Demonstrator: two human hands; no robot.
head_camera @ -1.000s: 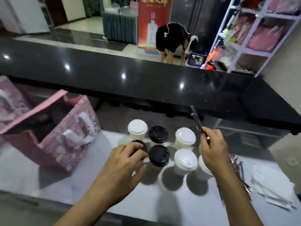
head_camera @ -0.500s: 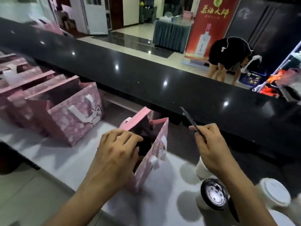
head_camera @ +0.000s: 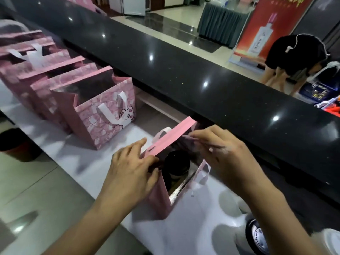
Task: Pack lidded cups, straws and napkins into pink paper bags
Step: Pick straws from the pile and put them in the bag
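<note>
My left hand (head_camera: 131,168) pinches the near rim of the bag (head_camera: 161,197), thumb inside and fingers outside, holding its mouth open. My right hand (head_camera: 223,157) is closed on a thin dark straw (head_camera: 214,145) at the bag's far rim, with its tip pointing into the opening; whether it also grips the paper I cannot tell. Inside stands a cup (head_camera: 177,165) with a black lid, upright.

The bag is thin paper, I judge: light, easily creased, and apt to tip if I pull sideways, so the folded top edge is the place to hold. The straw is light and slippery, best pinched near the middle.

More bags (head_camera: 103,115) stand open to the left on the white counter (head_camera: 60,153). Another lidded cup (head_camera: 257,236) waits at lower right.
</note>
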